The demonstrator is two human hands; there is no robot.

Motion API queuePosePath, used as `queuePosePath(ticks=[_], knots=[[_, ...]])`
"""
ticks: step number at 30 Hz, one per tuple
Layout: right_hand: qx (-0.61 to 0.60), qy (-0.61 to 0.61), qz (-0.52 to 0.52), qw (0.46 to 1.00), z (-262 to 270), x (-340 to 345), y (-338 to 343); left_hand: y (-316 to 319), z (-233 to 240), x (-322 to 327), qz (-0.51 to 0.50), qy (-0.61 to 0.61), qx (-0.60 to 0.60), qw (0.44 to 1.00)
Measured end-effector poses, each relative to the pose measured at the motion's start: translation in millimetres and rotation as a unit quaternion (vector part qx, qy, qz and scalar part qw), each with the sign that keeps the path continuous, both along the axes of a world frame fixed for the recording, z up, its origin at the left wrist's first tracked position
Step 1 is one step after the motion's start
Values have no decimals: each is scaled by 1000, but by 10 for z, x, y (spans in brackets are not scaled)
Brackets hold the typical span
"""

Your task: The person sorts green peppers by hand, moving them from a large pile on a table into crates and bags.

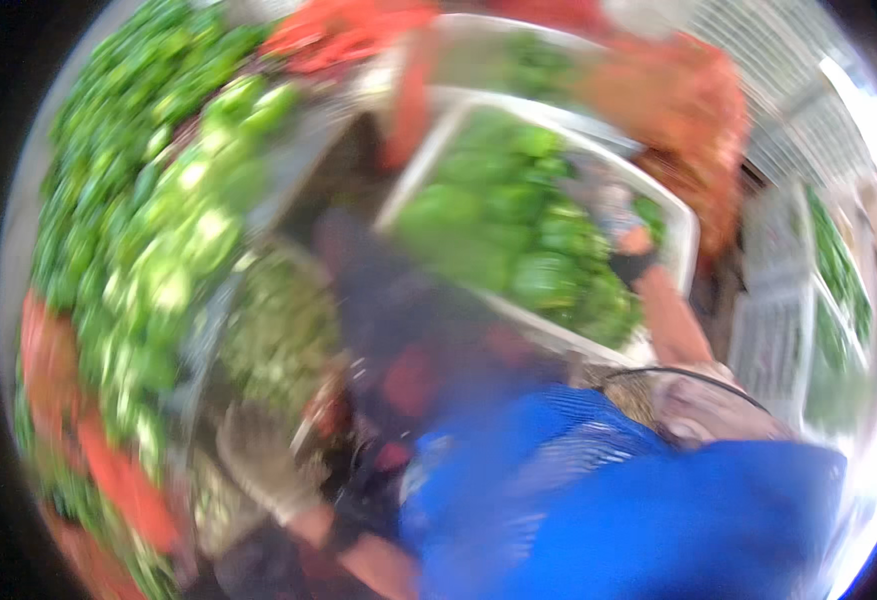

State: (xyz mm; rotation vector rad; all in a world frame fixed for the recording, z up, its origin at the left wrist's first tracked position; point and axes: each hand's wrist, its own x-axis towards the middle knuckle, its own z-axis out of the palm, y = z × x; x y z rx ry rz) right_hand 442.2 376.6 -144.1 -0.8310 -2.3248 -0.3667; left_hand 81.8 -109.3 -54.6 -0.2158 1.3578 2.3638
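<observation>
My left hand (266, 454), in a pale glove with a dark band at the wrist, hangs beside a container of yellow-green plant pieces (277, 330). Its fingers look spread, and I see nothing held in it. My right hand (611, 206), also gloved and banded, reaches into a white crate (678, 217) of round green vegetables (547, 281). Blur hides whether its fingers close on any of them. Blue clothing (558, 495) covers the lower right, and dark patterned cloth (423, 330) lies between the two hands.
A large heap of glossy green vegetables (168, 225) runs down the left, with red-orange bags (127, 480) along it. An orange mesh sack (690, 112) leans behind the crate. More white crates (772, 360) with greens stand at right. Motion blur is strong.
</observation>
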Motion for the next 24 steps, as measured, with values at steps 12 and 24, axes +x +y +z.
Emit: queuePosePath(ticks=[12, 24], knots=[[-266, 39, 381, 885, 1352, -2719, -1358, 490, 95, -232, -131, 65, -20, 989], [-221, -53, 234, 945, 1148, -4790, -2073, 1093, -16, -773, -153, 320, -243, 903]])
